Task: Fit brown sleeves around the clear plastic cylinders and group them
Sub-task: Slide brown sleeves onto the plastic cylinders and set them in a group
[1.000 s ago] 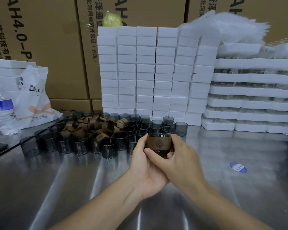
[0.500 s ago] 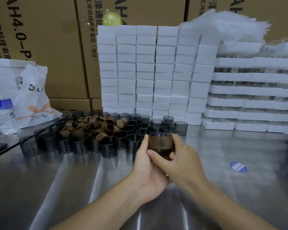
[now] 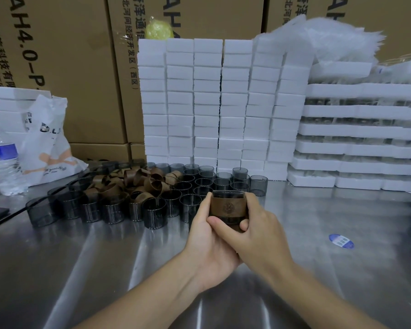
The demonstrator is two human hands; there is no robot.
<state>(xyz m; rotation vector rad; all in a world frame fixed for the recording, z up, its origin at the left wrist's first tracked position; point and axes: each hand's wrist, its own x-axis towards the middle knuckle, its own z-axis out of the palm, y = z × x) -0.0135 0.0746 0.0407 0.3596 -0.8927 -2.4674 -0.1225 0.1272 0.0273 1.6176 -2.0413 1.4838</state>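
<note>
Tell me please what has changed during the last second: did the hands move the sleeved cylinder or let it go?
Nearly nothing. The left hand and the right hand keep gripping the cylinder with its brown sleeve at the same spot; nothing was let go. The loose sleeves and bare cylinders behind stayed in place.

Water bottle (image 3: 1,162) cut by L edge, sleeved cylinder (image 3: 228,207) emblem illegible

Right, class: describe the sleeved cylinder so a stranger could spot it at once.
Find the wall of white foam blocks on the steel table. Before it stands a crowd of bare smoky cylinders, and just nearer, the left hand and right hand grip a single cylinder. It alone wears a brown sleeve.
</note>
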